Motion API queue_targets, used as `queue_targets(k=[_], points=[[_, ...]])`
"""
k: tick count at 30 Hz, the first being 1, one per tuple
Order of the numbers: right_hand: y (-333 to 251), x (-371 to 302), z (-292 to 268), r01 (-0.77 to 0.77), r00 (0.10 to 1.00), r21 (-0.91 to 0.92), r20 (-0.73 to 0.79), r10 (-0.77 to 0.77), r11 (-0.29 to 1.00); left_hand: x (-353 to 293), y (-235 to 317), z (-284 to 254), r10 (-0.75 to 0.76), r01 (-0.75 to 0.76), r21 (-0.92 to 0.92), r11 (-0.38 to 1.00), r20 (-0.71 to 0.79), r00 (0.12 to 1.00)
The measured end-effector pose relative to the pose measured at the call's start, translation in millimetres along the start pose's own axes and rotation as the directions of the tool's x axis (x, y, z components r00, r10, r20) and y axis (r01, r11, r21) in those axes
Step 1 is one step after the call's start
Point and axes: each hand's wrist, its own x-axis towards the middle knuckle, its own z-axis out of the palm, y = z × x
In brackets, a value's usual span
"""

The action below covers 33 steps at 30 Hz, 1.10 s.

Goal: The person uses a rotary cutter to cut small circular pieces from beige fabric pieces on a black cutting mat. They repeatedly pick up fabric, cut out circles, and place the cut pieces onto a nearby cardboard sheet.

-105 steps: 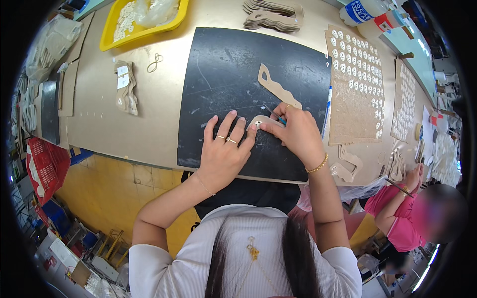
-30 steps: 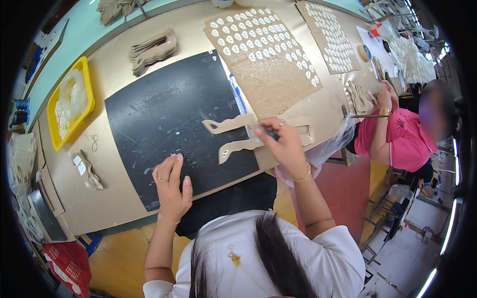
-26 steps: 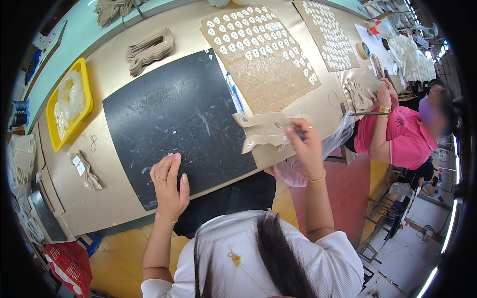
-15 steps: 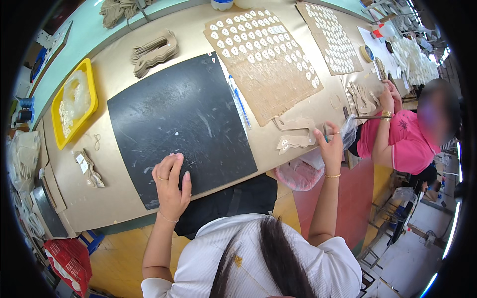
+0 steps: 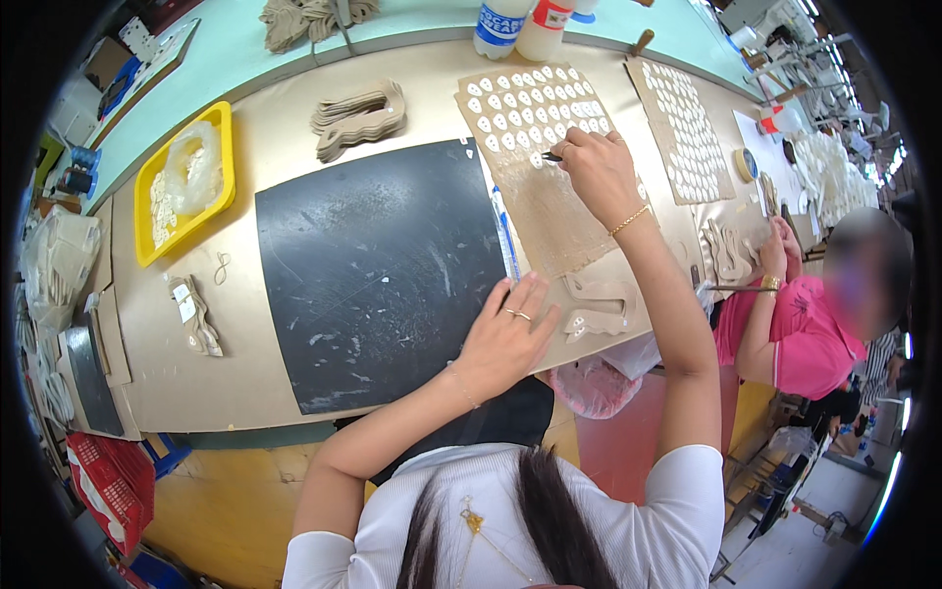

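Small dark tool (image 5: pixel 550 156) pinched in right hand (image 5: pixel 597 172), tip set among white oval pieces on brown card sheet (image 5: pixel 549 211).

The sheet is laid on the tan table (image 5: pixel 265 147), just right of the black mat (image 5: pixel 378 270); a blue pen (image 5: pixel 503 236) is seen between them. Right-hand fingers are closed together on the tool. The left hand (image 5: pixel 505 339) is rested flat, fingers spread, at the mat's lower right edge, holding nothing. Tan cut-out shapes (image 5: pixel 594 304) lie just beside it. A yellow tray (image 5: pixel 184 182) is placed far left; a second dotted sheet (image 5: pixel 687 133) lies to the right.
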Motion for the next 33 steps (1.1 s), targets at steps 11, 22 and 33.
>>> queue_targets(k=[11,22,33], points=[[-7.9,29.9,-4.1,0.234,0.961,-0.186,0.193,-0.198,0.954,-3.6,-2.0,9.9,-0.011,0.007,0.067,0.998,0.072,0.997],[36.8,22.7,12.1,-0.425,0.865,0.487,0.468,0.183,0.763,0.7,-0.2,11.4,-0.006,0.003,0.066,0.998,0.054,0.999],[-131.8,-17.2,-63.7,-0.269,0.918,0.718,0.394,-0.056,0.642,-37.4,-29.2,-66.0,-0.115,0.024,-0.295,0.955,-0.294,0.949]])
